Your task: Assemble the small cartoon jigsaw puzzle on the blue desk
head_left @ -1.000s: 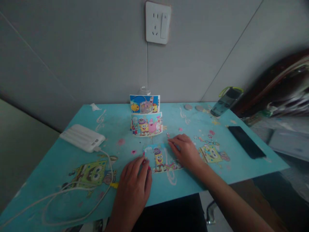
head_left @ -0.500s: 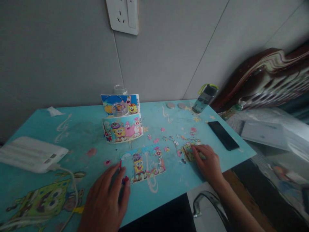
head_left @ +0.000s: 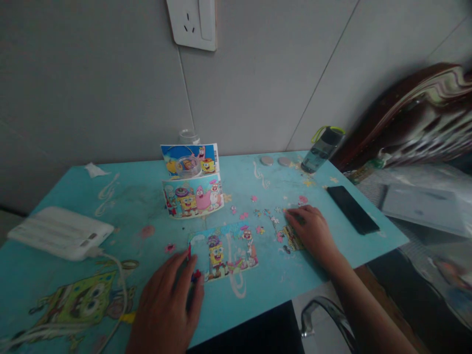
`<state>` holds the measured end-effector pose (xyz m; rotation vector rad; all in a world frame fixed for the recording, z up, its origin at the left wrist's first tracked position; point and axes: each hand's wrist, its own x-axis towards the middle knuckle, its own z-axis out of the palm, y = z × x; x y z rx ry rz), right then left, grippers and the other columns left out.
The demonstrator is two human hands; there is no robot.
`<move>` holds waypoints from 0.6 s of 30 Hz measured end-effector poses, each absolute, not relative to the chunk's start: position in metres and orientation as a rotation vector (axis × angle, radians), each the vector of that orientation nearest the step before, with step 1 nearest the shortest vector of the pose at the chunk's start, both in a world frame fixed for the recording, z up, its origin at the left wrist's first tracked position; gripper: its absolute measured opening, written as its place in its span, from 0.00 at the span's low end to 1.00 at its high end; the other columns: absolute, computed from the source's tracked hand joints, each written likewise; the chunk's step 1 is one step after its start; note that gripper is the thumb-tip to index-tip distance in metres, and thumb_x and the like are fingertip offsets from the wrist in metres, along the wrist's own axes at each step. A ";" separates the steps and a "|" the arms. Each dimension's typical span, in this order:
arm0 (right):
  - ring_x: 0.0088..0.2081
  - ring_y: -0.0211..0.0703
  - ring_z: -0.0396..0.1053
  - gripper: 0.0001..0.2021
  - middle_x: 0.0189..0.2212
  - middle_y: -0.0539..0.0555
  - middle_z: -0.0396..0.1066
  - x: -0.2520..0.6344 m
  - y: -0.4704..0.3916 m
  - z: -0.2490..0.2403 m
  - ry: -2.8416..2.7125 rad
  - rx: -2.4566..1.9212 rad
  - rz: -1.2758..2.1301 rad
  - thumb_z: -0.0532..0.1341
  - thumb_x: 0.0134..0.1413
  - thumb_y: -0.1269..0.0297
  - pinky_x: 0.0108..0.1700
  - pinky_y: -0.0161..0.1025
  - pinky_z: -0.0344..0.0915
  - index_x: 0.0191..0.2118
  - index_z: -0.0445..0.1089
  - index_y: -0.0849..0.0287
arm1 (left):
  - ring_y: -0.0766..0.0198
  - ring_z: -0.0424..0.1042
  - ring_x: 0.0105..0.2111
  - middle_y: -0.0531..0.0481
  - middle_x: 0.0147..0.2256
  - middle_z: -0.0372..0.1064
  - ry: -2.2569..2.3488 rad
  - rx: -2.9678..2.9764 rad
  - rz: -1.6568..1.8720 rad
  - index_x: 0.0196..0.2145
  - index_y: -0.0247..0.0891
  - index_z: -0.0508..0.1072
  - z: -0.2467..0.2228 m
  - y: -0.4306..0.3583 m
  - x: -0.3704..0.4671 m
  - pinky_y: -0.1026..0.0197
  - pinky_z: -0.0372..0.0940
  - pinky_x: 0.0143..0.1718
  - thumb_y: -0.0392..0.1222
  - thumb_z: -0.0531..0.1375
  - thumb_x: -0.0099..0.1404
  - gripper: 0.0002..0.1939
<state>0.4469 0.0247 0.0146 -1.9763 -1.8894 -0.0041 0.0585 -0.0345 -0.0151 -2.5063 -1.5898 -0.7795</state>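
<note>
A partly filled jigsaw puzzle (head_left: 218,253) with cartoon figures lies on the blue patterned table (head_left: 147,189); bare gaps show at its middle and lower left. My left hand (head_left: 167,300) rests by its left edge, fingers apart, fingertips touching the border near a red piece. To the right, my right hand (head_left: 309,228) reaches over loose puzzle pieces (head_left: 271,215), its fingertips drawn together at the edge of the pile. Whatever may be between those fingertips is hidden. Behind the puzzle, a picture card (head_left: 195,199) with the same figures leans upright.
Behind that card are a second card (head_left: 208,155) and a clear round container (head_left: 188,167). A white device with a cable (head_left: 61,231) lies left. At the right are a water bottle (head_left: 320,150) and a black phone (head_left: 353,209). Two round lids (head_left: 267,161) sit near the wall.
My right hand has moved away from me across the loose pieces, its fingertips now farther up the pile. My left hand has stayed by the puzzle's edge. The view has shifted slightly.
</note>
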 end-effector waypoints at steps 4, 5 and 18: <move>0.44 0.54 0.73 0.14 0.40 0.58 0.76 0.451 0.029 0.017 -1.869 -1.979 0.046 0.60 0.64 0.53 0.50 0.50 0.66 0.41 0.79 0.55 | 0.46 0.67 0.58 0.39 0.58 0.67 -1.631 -2.504 -0.760 0.59 0.38 0.68 -0.010 -0.037 0.061 0.41 0.66 0.57 0.44 0.57 0.73 0.19; 0.43 0.54 0.73 0.14 0.40 0.58 0.77 0.451 0.028 0.019 -1.856 -1.980 0.067 0.61 0.63 0.53 0.49 0.49 0.66 0.40 0.79 0.55 | 0.46 0.67 0.58 0.39 0.58 0.67 -1.642 -2.501 -0.754 0.59 0.38 0.68 -0.009 -0.038 0.062 0.41 0.66 0.57 0.44 0.57 0.73 0.19; 0.34 0.44 0.73 0.16 0.37 0.55 0.78 0.349 -0.005 0.054 -1.873 -1.552 0.644 0.58 0.68 0.59 0.36 0.40 0.68 0.55 0.76 0.51 | 0.46 0.68 0.58 0.37 0.58 0.67 -1.704 -2.494 -0.760 0.59 0.38 0.67 0.003 -0.042 0.070 0.39 0.67 0.57 0.41 0.57 0.73 0.18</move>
